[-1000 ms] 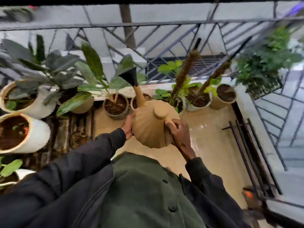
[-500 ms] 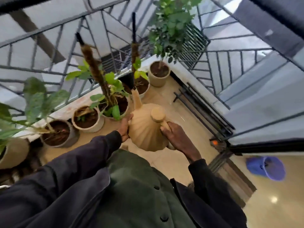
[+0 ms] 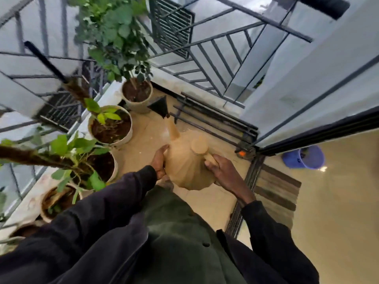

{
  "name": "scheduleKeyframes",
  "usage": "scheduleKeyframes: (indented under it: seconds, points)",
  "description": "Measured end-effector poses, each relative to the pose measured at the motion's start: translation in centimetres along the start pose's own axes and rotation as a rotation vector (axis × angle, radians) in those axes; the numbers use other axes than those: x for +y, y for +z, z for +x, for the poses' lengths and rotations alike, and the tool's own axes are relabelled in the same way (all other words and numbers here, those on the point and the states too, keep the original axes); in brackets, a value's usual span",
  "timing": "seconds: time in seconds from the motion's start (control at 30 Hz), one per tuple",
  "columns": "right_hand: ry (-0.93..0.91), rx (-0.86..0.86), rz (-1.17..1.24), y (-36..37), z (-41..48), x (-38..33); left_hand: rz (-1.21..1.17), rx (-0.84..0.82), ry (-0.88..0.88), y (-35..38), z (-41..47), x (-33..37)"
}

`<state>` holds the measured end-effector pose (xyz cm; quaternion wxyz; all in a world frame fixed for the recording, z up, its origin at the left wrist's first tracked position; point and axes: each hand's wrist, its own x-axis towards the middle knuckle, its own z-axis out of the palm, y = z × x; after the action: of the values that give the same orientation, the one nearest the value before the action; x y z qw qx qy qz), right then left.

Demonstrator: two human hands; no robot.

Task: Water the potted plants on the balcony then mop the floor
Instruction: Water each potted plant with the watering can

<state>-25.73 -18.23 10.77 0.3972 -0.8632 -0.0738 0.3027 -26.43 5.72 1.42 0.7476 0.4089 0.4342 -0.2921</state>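
Our watering can [image 3: 184, 169] points spout-first away from us; right hand [image 3: 223, 174] fingers wrap handle [image 3: 210, 158], left hand [image 3: 160, 161] fingers flat against side.

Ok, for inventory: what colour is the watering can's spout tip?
Black spout tip, tan watering can; head view.

Tan watering can [image 3: 184, 167] near potted plants [image 3: 111, 128]

Dark metal railing [image 3: 266, 20] with slanted bars spans the upper frame. A louvred vent grille [image 3: 171, 27] sits behind it at top centre. Several dark metal rods [image 3: 215, 113] lie bundled at the railing's base, centre frame. A black door frame [image 3: 317, 134] crosses the right side; a small orange item [image 3: 242, 153] sits at its lower corner. Striped mat [image 3: 274, 193] lies just beside the threshold. Blue bucket [image 3: 303, 156] stands at right, contents unclear.
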Motion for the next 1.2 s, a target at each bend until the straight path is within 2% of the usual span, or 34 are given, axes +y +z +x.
scheduleKeyframes:
  seconds: [0.1,0.23,0.47,0.7,0.87,0.97,1.1,1.2]
  points:
    - [0.019,0.046,0.014,-2.6,2.5,1.0,0.028,-0.058,-0.005,3.1,2.3,2.8]
    - [0.073,0.064,0.021,-6.4,6.4,2.4,0.098,-0.048,-0.012,6.6,6.4,6.1]
    - [0.075,-0.014,0.03,-12.9,14.2,6.5,0.076,0.083,-0.039,13.1,12.4,9.7]
    - [0.034,-0.154,-0.009,-17.8,22.3,13.5,-0.102,0.251,-0.068,17.6,21.5,9.1]
    - [-0.006,-0.18,-0.052,-19.6,28.6,18.8,-0.174,0.313,-0.09,19.8,29.2,8.9]
    - [0.016,-0.211,-0.062,-19.7,32.8,22.6,-0.172,0.295,-0.098,20.3,34.6,8.8]
    - [0.055,-0.245,0.01,-18.9,38.9,28.3,-0.227,0.332,-0.106,17.7,45.5,6.6]
    - [0.065,-0.236,0.022,-17.5,43.1,32.7,-0.203,0.278,-0.128,18.6,50.6,7.0]
